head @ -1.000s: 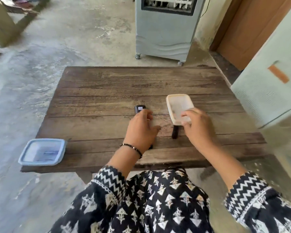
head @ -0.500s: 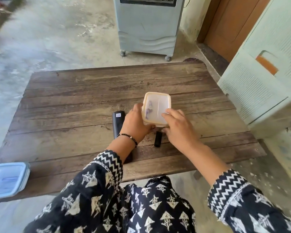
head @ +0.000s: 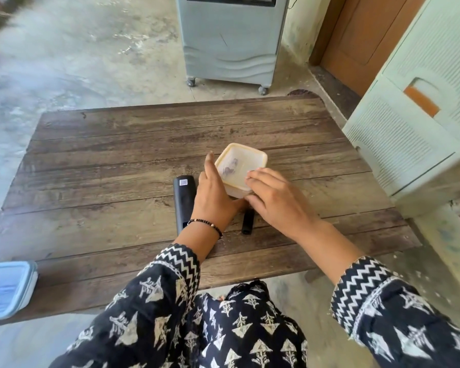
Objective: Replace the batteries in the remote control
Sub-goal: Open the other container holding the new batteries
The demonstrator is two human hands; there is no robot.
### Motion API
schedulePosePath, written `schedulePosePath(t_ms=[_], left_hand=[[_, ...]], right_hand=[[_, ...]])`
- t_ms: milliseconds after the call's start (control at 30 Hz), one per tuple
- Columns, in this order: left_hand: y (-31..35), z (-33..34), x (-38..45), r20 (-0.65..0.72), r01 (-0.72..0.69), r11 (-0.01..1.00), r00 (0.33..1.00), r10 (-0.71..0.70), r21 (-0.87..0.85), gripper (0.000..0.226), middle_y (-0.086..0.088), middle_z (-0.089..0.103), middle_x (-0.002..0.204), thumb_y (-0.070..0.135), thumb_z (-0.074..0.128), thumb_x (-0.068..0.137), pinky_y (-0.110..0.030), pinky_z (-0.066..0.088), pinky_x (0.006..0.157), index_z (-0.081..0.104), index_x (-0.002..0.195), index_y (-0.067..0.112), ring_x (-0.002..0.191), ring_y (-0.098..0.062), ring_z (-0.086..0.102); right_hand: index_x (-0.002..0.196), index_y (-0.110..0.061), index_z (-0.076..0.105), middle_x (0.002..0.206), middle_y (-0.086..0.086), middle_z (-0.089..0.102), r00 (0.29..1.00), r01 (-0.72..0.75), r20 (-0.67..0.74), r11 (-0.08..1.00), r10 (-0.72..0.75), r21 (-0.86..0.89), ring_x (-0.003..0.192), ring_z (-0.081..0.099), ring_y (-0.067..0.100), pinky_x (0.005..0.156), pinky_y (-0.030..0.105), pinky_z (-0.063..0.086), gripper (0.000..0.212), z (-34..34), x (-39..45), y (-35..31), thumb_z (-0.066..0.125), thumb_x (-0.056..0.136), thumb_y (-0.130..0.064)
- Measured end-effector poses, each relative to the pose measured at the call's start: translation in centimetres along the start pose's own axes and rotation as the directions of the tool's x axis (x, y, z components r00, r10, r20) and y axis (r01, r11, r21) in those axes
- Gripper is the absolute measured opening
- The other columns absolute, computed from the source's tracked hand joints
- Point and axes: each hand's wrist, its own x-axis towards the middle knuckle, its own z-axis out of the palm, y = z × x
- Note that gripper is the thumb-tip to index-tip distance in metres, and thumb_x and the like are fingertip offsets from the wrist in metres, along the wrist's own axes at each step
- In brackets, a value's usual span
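Note:
A black remote control lies face down on the wooden table, its near end hidden by my left wrist. Its black battery cover lies to the right, partly under my right hand. Between them stands a small translucent container with a cream lid; dark shapes show through the lid. My left hand holds the container's left side, thumb raised. My right hand grips its near right edge, fingers over the lid.
A blue lidded box sits at the table's near left corner. A grey air cooler on wheels stands behind the table. A pale green cabinet is close on the right, beside a brown door.
My left hand left the remote and went to the container's left side. Both hands now hold the container, which is turned slightly. The camera view shifted to the right.

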Motion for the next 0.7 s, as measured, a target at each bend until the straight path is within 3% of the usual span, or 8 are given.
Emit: schedulePosePath(t_ms=[233, 400, 600, 700], left_hand=[[0.1, 0.5, 0.1, -0.099, 0.071, 0.997, 0.992, -0.073, -0.03, 0.119, -0.015, 0.054, 0.128, 0.036, 0.08, 0.062, -0.039, 0.047, 0.09, -0.001, 0.147, 0.015, 0.113, -0.032, 0.055], [-0.1, 0.8, -0.1, -0.096, 0.157, 0.986, 0.982, -0.161, -0.05, 0.119, -0.011, 0.058, 0.122, 0.036, 0.081, 0.064, -0.024, 0.04, 0.078, 0.0, 0.147, 0.01, 0.108, -0.025, 0.057], [0.2, 0.8, 0.0, -0.099, 0.183, 0.981, 0.977, -0.189, -0.061, 0.114, -0.01, 0.056, 0.126, 0.036, 0.082, 0.062, -0.022, 0.041, 0.079, 0.012, 0.146, 0.005, 0.113, -0.024, 0.055], [0.7, 0.6, 0.0, -0.106, 0.191, 0.977, 0.974, -0.201, -0.099, 0.105, -0.008, 0.059, 0.122, 0.035, 0.083, 0.06, -0.015, 0.038, 0.071, 0.024, 0.14, 0.004, 0.108, -0.019, 0.057]], right_hand=[[0.099, 0.004, 0.063, 0.101, 0.019, 0.067, 0.999, 0.049, -0.006, 0.997, -0.049, -0.062, 0.1, 0.062, 0.033, 0.081, 0.041, 0.055, 0.024, -0.5, 0.6, -0.3, 0.068, 0.079, -0.008], [0.088, -0.001, 0.061, 0.089, 0.013, 0.067, 0.995, 0.079, -0.057, 0.995, -0.082, -0.06, 0.085, 0.061, 0.028, 0.059, 0.038, 0.055, 0.005, -1.1, 1.3, -0.4, 0.059, 0.083, -0.001], [0.093, 0.002, 0.063, 0.094, 0.014, 0.069, 0.997, 0.031, -0.071, 0.998, -0.027, 0.051, 0.089, 0.061, 0.029, 0.068, 0.042, 0.055, 0.01, -1.1, 1.6, 0.0, 0.059, 0.084, -0.001], [0.094, 0.002, 0.065, 0.092, 0.014, 0.07, 0.99, -0.03, -0.13, 0.989, 0.049, 0.142, 0.089, 0.062, 0.03, 0.068, 0.043, 0.055, 0.013, -1.0, 1.6, -0.2, 0.059, 0.082, -0.001]])
